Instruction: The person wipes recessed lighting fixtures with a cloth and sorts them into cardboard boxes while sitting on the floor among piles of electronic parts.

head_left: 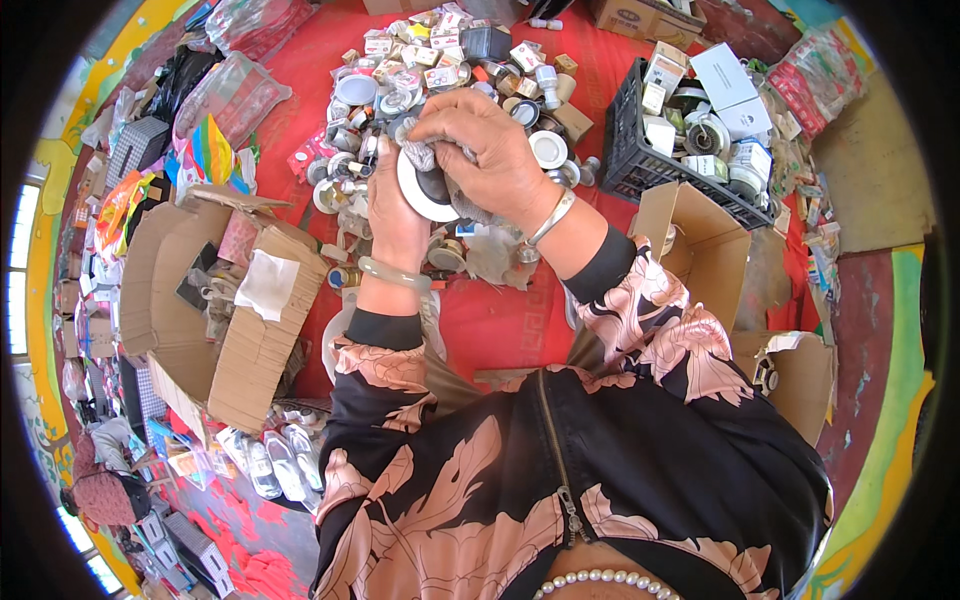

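Observation:
My left hand grips a round fitting with a white rim and a darker middle, which looks like a downlight. Pinched in my right hand is a grey cloth, pressed against the fitting's face. Part of the cloth hangs below my right fingers, and the fitting's back is hidden. Just beyond both hands lies a heap of lamp fittings and small boxes, among them a white disc and a white ring-shaped fitting.
To the right stands a black plastic crate full of boxes and fittings, with an open cardboard box nearer me. An opened cardboard carton occupies the left, near several shoes. Red cloth covers the floor.

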A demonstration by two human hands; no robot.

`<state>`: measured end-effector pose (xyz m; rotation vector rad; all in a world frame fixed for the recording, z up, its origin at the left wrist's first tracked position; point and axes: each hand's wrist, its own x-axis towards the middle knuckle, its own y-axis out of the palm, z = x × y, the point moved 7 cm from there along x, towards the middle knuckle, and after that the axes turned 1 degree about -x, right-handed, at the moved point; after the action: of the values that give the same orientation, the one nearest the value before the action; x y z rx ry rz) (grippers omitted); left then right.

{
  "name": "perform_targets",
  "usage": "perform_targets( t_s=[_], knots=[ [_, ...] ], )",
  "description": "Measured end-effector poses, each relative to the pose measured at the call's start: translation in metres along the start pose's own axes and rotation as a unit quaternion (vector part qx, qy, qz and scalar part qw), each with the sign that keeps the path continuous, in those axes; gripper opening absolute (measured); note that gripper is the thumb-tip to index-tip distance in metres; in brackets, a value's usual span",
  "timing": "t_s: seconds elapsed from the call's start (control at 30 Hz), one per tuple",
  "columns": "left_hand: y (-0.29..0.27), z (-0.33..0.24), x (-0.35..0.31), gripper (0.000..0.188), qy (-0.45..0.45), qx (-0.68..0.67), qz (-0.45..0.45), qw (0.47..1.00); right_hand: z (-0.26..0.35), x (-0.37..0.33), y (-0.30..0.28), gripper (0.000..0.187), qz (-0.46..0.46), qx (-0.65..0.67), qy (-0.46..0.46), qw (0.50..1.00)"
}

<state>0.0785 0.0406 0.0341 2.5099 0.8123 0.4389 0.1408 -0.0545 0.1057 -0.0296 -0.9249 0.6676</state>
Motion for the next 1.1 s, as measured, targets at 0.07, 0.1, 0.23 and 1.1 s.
perform_targets(
  t_s=[0.07,0.1,0.23,1.1],
  knots=[
    [-0.006,0.002,0.005,0.039,-0.026,-0.131,-0.043,0.99,-0.001,-0.003,-0.001,0.025,-0.027,-0.055,-0.014,0.998],
    [-0.018,-0.002,0.008,0.038,0.005,-0.128,-0.06,0.99,-0.009,-0.003,0.002,0.025,-0.001,-0.035,0.01,0.999],
    [-0.033,-0.012,0.015,0.038,-0.002,-0.198,-0.132,0.971,-0.01,-0.005,0.005,0.021,0.097,0.034,0.047,0.994],
    [-0.033,0.004,0.011,0.039,0.027,-0.055,-0.044,0.997,-0.016,-0.001,-0.029,0.016,-0.054,-0.136,0.001,0.989]
  ],
)
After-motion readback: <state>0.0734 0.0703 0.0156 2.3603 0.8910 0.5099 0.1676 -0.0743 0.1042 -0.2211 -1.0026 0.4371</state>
